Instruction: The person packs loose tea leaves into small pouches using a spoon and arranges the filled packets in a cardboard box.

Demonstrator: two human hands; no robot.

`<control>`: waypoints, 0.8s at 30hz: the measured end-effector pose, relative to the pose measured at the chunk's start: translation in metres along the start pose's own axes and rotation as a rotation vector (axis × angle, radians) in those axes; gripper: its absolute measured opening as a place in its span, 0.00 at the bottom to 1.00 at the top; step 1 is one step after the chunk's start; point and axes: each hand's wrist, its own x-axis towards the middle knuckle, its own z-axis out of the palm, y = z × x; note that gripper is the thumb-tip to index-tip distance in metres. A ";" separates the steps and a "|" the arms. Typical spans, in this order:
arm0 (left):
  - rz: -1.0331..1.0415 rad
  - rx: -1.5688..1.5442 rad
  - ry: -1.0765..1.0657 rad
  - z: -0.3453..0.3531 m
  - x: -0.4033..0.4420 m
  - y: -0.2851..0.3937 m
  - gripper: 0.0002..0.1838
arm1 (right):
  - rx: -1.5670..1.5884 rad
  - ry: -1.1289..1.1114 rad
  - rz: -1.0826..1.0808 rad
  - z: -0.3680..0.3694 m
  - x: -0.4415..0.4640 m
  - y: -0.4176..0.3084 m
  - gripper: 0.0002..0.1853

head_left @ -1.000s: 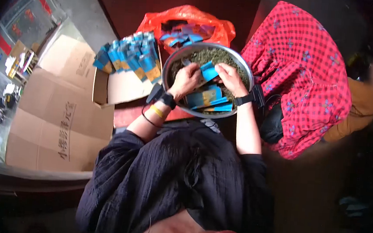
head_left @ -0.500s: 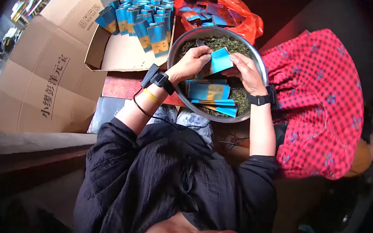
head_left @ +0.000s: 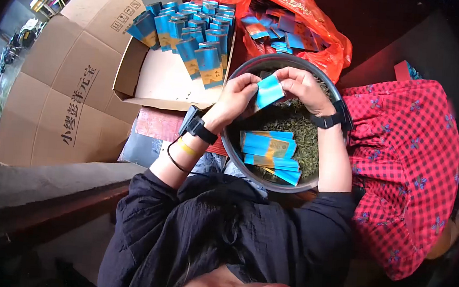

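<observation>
My left hand (head_left: 237,98) pinches the left edge of a small blue paper packet (head_left: 269,92) between thumb and fingers. At the packet's upper right, the fingers of my right hand (head_left: 305,90) are closed on its other edge. Both hands are over a round metal basin (head_left: 230,147) of dried green leaves (head_left: 306,144). Several flat blue-and-gold packets (head_left: 270,148) lie fanned on the leaves, below my hands. What is inside the held packet cannot be seen.
Left of the basin, a shallow cardboard box (head_left: 162,79) holds many upright blue-and-gold packets (head_left: 209,63). Behind the basin sits a red plastic bag (head_left: 332,41) with more packets. A large carton (head_left: 50,91) stands far left; red checked cloth (head_left: 406,157) lies at right.
The whole view has shifted, so the basin, box and bag appear lower and further right. My hands still hold the blue packet, my right fingers now higher along its edge.
</observation>
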 end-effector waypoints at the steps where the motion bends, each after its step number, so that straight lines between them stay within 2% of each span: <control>1: 0.156 0.165 -0.010 0.001 0.000 -0.005 0.08 | -0.081 -0.038 0.030 -0.003 -0.002 0.004 0.14; 3: 0.452 0.487 0.003 0.002 0.000 -0.012 0.09 | -0.178 -0.086 0.078 -0.002 -0.006 0.006 0.12; 5: 0.430 0.557 0.069 0.005 -0.006 -0.013 0.09 | -0.187 -0.088 0.059 -0.001 -0.004 0.026 0.11; 6: 0.519 0.600 0.094 0.006 -0.005 -0.014 0.10 | -0.317 -0.094 -0.012 0.003 -0.004 0.022 0.09; 7: 0.600 0.598 0.114 0.009 -0.008 -0.007 0.15 | -0.395 -0.077 0.019 0.004 -0.005 0.017 0.08; 9: 0.663 0.743 0.022 0.010 -0.011 0.005 0.33 | -0.510 -0.006 -0.056 -0.002 -0.004 0.019 0.05; 10: 0.678 0.801 -0.051 0.011 -0.011 0.007 0.36 | -0.269 0.076 0.035 0.006 -0.005 0.011 0.03; 12: 0.737 0.885 -0.050 0.012 -0.014 -0.003 0.40 | -0.310 0.067 0.027 -0.008 -0.008 0.016 0.03; 14: 0.732 0.863 -0.037 0.012 -0.013 -0.008 0.38 | -0.309 0.046 0.109 -0.014 -0.011 0.020 0.03; 16: 0.665 0.771 -0.092 0.009 -0.015 -0.003 0.38 | -0.223 0.034 0.141 0.013 -0.012 -0.009 0.02; 18: 0.639 0.738 -0.104 0.009 -0.016 -0.001 0.37 | -0.337 0.008 0.087 0.011 -0.013 0.000 0.02; 20: 0.633 0.747 -0.095 0.009 -0.018 -0.002 0.34 | -0.323 0.010 0.069 0.012 -0.013 0.004 0.03; 22: 0.640 0.798 -0.114 0.010 -0.016 -0.004 0.32 | -0.614 -0.031 0.031 0.010 -0.015 0.003 0.04; 24: 0.630 0.799 -0.120 0.010 -0.015 -0.004 0.31 | -0.676 -0.025 0.068 0.002 -0.016 0.015 0.04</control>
